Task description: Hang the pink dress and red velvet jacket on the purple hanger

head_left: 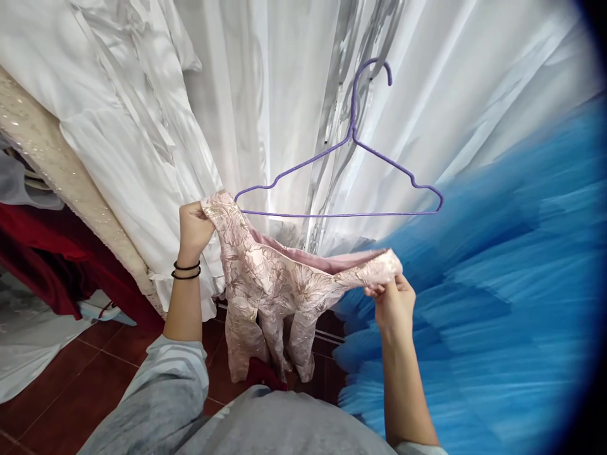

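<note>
A pink brocade dress (279, 278) with a gold floral pattern hangs between my two hands. My left hand (195, 230) is closed on its left shoulder strap, beside the left end of a purple hanger (327, 216). That shoulder overlaps or touches the hanger's left tip; I cannot tell which. My right hand (396, 300) pinches the other shoulder, lower down and apart from the hanger's right end. The neckline sags open, showing a plain pink lining (308, 258). By its hook, the hanger hangs in front of white fabric.
White satin garments (137, 126) hang on the left, with dark red fabric (57, 246) beyond. Sheer white curtain-like fabric (294, 82) fills the back. A ruffled blue tulle gown (497, 303) spreads along the right. Reddish-brown floor tiles (61, 392) show below.
</note>
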Demonstrator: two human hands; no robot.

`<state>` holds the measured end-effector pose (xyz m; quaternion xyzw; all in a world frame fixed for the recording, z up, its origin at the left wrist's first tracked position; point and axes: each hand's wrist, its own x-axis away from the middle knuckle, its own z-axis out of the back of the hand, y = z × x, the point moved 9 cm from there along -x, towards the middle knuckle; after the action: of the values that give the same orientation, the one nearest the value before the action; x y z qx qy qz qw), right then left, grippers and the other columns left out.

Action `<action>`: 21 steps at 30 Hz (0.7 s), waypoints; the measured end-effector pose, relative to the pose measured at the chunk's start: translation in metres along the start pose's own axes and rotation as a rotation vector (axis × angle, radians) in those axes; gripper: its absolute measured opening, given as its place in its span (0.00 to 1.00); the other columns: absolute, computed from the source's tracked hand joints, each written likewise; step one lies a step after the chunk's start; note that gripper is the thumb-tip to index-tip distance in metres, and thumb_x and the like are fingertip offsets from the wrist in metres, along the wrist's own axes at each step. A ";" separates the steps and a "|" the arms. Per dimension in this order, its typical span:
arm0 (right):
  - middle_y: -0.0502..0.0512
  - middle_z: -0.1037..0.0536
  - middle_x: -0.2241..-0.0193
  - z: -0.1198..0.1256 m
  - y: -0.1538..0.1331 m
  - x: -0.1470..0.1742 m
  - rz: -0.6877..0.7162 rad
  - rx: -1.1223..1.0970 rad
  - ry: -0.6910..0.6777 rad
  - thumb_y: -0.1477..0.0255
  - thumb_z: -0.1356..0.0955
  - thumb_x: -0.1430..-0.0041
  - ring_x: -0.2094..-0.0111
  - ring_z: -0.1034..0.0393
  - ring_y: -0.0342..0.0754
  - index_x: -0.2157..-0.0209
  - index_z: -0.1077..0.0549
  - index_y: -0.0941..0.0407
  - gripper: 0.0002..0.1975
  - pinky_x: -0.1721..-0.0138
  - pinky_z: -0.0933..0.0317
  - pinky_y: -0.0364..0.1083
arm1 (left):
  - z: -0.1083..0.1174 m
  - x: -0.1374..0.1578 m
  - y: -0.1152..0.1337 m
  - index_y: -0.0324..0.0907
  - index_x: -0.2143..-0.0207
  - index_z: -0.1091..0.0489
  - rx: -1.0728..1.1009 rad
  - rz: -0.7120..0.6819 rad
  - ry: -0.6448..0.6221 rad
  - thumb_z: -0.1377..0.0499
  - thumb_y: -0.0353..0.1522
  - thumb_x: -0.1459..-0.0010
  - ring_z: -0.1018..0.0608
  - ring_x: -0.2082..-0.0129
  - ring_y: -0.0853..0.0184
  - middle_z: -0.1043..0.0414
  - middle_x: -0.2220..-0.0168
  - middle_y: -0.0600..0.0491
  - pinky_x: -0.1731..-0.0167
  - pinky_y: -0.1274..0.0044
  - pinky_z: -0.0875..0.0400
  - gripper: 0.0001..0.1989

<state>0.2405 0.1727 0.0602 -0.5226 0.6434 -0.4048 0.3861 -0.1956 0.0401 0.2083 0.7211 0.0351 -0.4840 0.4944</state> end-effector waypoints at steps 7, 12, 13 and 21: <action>0.57 0.18 0.62 -0.025 0.001 -0.021 -0.067 -0.133 -0.136 0.48 0.20 0.69 0.62 0.21 0.48 0.66 0.32 0.55 0.35 0.63 0.28 0.43 | -0.037 -0.019 0.026 0.40 0.74 0.19 0.021 -0.048 -0.115 0.30 0.32 0.57 0.22 0.71 0.68 0.22 0.74 0.54 0.64 0.75 0.24 0.06; 0.46 0.26 0.70 -0.025 0.025 -0.043 -0.087 -0.082 0.051 0.55 0.18 0.73 0.70 0.31 0.38 0.63 0.29 0.54 0.35 0.71 0.35 0.37 | -0.060 -0.017 0.024 0.36 0.73 0.19 0.015 -0.032 -0.186 0.31 0.30 0.56 0.25 0.74 0.69 0.22 0.75 0.54 0.69 0.77 0.26 0.06; 0.45 0.28 0.71 -0.028 0.029 -0.045 -0.098 -0.089 0.021 0.55 0.18 0.73 0.71 0.32 0.37 0.65 0.30 0.54 0.34 0.71 0.35 0.37 | -0.062 -0.016 0.020 0.35 0.73 0.19 0.017 -0.024 -0.191 0.31 0.30 0.56 0.25 0.75 0.70 0.22 0.76 0.54 0.70 0.77 0.27 0.06; 0.48 0.24 0.74 -0.025 0.021 -0.043 -0.007 -0.215 -0.207 0.59 0.20 0.62 0.72 0.31 0.40 0.73 0.26 0.56 0.20 0.69 0.35 0.39 | -0.063 -0.017 -0.008 0.36 0.75 0.21 0.162 0.076 -0.077 0.30 0.27 0.64 0.26 0.75 0.70 0.25 0.77 0.56 0.68 0.77 0.27 0.08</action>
<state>0.2165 0.2209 0.0532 -0.6022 0.6380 -0.2787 0.3907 -0.1669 0.0985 0.2186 0.7403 -0.0507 -0.4935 0.4537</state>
